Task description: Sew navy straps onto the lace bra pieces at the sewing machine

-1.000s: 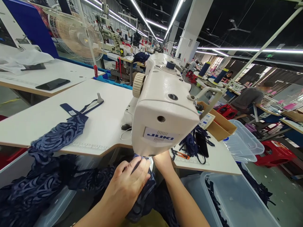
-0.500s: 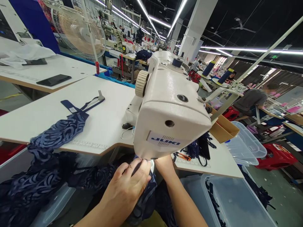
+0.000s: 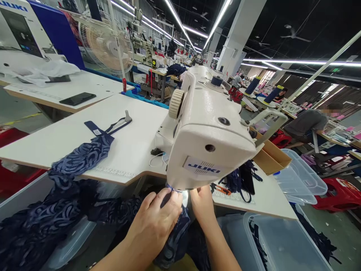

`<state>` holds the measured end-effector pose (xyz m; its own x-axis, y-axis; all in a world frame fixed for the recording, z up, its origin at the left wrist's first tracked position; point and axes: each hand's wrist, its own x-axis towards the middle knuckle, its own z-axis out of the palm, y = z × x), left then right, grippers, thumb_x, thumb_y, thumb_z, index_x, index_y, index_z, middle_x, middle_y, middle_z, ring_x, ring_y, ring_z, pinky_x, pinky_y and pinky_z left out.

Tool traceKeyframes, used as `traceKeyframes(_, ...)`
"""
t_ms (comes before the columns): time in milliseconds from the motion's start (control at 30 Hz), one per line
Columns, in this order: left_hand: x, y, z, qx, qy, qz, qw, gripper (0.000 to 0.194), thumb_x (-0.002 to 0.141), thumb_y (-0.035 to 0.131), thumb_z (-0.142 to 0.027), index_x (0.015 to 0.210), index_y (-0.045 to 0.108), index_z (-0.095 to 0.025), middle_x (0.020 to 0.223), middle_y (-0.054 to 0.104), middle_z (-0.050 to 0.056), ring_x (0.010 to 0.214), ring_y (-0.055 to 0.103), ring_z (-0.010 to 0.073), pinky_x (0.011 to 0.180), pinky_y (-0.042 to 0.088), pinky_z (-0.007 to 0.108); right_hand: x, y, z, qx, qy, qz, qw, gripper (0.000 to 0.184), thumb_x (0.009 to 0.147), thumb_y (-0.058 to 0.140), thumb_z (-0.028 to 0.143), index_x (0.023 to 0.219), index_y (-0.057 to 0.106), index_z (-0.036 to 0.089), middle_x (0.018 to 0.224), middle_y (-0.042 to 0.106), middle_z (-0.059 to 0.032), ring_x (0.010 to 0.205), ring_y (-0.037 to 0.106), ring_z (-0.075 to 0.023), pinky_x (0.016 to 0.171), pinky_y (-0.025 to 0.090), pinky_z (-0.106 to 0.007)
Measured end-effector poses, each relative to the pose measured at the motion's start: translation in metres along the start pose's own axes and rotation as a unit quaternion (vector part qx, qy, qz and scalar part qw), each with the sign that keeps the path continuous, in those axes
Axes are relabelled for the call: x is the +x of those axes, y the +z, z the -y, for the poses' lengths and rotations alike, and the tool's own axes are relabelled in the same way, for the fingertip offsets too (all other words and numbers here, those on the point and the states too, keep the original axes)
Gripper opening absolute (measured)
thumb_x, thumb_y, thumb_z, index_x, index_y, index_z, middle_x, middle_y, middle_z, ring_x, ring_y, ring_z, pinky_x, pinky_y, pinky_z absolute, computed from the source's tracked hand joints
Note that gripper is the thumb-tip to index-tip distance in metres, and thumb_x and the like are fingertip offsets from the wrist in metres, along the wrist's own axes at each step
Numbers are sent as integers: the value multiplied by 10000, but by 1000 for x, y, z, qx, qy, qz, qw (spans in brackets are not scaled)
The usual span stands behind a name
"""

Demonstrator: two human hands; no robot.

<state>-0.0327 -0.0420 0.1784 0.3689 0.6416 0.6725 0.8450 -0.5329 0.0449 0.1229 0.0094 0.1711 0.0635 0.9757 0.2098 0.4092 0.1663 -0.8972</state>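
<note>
My left hand (image 3: 159,216) is closed on a navy patterned bra (image 3: 176,237) just below the head of a white sewing machine (image 3: 211,150). The fabric runs up to the machine's lit needle area and hangs down between my forearms. To the right of that light is my right hand (image 3: 202,201), its fingers bent together. Their tips are partly hidden by the machine head, so what they hold cannot be made out. Another stretch of navy patterned fabric (image 3: 84,154), ending in a strap and a tab, lies on the table to the left and trails over its edge.
Left of the machine, a phone (image 3: 77,99) lies on a neighbouring table. Orange snips (image 3: 221,189) and navy straps (image 3: 233,180) are on the right, by a cardboard box (image 3: 272,158). Clear plastic bins (image 3: 284,241) stand below. A person (image 3: 306,122) sits farther right.
The whole view has shifted, moving the scene slightly right and down. My right hand's fingers now show more from under the machine head and look more bent. My left hand keeps its hold.
</note>
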Motion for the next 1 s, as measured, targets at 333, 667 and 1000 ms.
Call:
traceKeyframes(333,-5,6,-3,42,59,55,996,350,921,370,-153,1180,604,-158,1195,630,36,1080,520,238,924,361,374,-54,-29,8,45,57,242,968,290,952,441,430,818,523,186,730,483,33,674,420,-110,616,347,-216)
traceKeyframes(667,0,-35,6,-295,-18,233,927,240,937,407,-318,872,615,-217,1018,624,51,934,559,166,829,458,261,-64,-49,29,73,-120,250,958,210,959,458,342,847,569,203,789,542,2,725,509,-120,672,411,-221)
traceKeyframes(1000,-11,-32,27,-204,-206,246,925,388,944,349,-482,823,583,-197,712,627,-10,651,595,155,574,429,238,-38,-3,14,-326,-336,-53,882,173,937,503,249,823,630,225,682,600,-9,611,479,-151,518,323,-262)
